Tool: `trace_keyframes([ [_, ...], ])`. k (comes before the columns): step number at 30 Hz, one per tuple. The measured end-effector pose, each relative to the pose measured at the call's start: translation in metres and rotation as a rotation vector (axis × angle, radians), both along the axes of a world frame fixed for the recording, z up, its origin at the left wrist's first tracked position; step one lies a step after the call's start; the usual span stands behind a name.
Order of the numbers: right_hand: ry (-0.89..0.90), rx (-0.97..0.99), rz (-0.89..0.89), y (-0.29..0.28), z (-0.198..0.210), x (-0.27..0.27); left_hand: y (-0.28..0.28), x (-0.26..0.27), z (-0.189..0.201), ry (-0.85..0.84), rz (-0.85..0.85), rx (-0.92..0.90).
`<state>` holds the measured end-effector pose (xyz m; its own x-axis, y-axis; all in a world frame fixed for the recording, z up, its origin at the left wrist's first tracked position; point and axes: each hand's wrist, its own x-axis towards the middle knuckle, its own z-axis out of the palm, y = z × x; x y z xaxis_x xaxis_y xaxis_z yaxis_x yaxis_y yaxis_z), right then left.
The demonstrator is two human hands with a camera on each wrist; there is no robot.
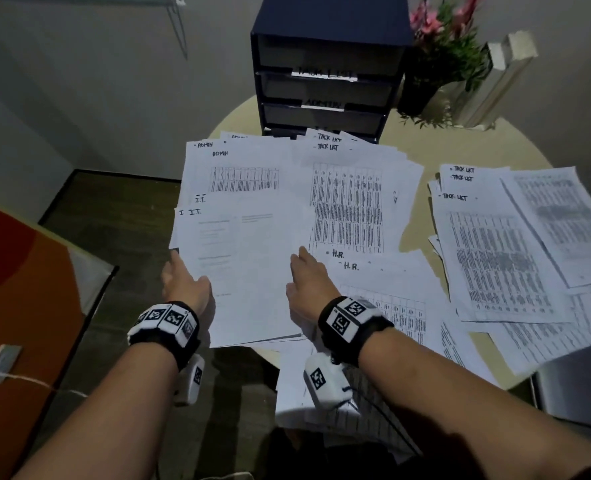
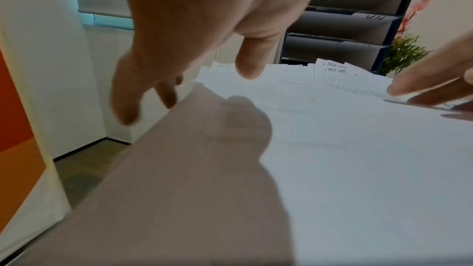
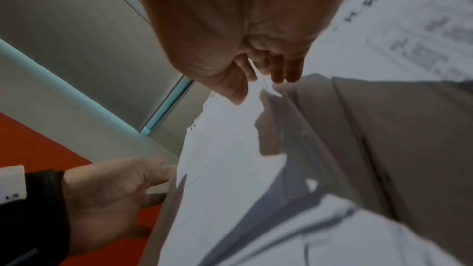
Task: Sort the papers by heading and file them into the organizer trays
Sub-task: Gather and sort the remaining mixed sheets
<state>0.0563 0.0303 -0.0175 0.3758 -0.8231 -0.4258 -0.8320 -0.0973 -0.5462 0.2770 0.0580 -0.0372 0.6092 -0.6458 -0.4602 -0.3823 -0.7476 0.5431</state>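
Observation:
A stack of white papers headed "I.T." (image 1: pixel 249 265) is held at the round table's near left, hanging out past its edge. My left hand (image 1: pixel 186 271) grips its left edge, thumb on top and fingers round the side (image 3: pixel 158 185). My right hand (image 1: pixel 299 268) pinches the stack's right edge between thumb and fingers (image 3: pixel 261 86), and its fingers lie along the top sheet (image 2: pixel 422 92). The dark blue organizer (image 1: pixel 325 53) stands at the back of the table. Two of its trays carry the labels "TASK LIST" and "ADMIN", and its lowest label is hidden by papers.
Other piles cover the table (image 1: pixel 415 233): ADMIN (image 1: pixel 245 174), TASK LIST (image 1: pixel 349 202), another TASK LIST pile (image 1: pixel 495 254) at the right, and H.R. (image 1: pixel 384 289). Loose sheets (image 1: pixel 322 393) hang over the front edge. A potted plant (image 1: pixel 443 53) stands right of the organizer.

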Motion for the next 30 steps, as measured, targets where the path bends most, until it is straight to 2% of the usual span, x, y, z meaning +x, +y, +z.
trace_keyframes([
  [3, -0.102, -0.031, -0.052, -0.012, 0.011, -0.033, -0.013, -0.016, 0.016, -0.146, -0.094, 0.002],
  [7, -0.096, 0.060, -0.183, -0.026, 0.028, -0.107, -0.040, -0.064, 0.038, -0.236, -0.321, -0.005],
  [11, 0.007, 0.072, -0.368, -0.028, 0.040, -0.203, -0.061, -0.138, 0.050, -0.239, -0.543, -0.100],
  [15, 0.152, 0.059, -0.499, -0.025, 0.036, -0.298, -0.067, -0.220, 0.050, -0.193, -0.745, -0.096],
  [20, 0.144, 0.059, -0.655, -0.021, 0.027, -0.394, -0.072, -0.308, 0.033, -0.166, -0.915, -0.050],
  [22, 0.140, 0.023, -0.717, -0.025, 0.021, -0.424, -0.079, -0.337, 0.025, -0.076, -0.930, -0.059],
  [24, 0.132, -0.051, -0.775, -0.032, 0.013, -0.448, -0.088, -0.365, 0.020, 0.060, -0.868, -0.060],
  [26, 0.110, -0.128, -0.785, -0.039, 0.003, -0.465, -0.101, -0.391, 0.017, 0.125, -0.775, -0.071],
  [28, 0.128, -0.159, -0.694, -0.046, -0.008, -0.476, -0.115, -0.411, 0.014, 0.180, -0.653, -0.068],
  [30, 0.240, -0.153, -0.545, -0.053, -0.015, -0.482, -0.126, -0.425, 0.009, 0.160, -0.591, -0.043],
])
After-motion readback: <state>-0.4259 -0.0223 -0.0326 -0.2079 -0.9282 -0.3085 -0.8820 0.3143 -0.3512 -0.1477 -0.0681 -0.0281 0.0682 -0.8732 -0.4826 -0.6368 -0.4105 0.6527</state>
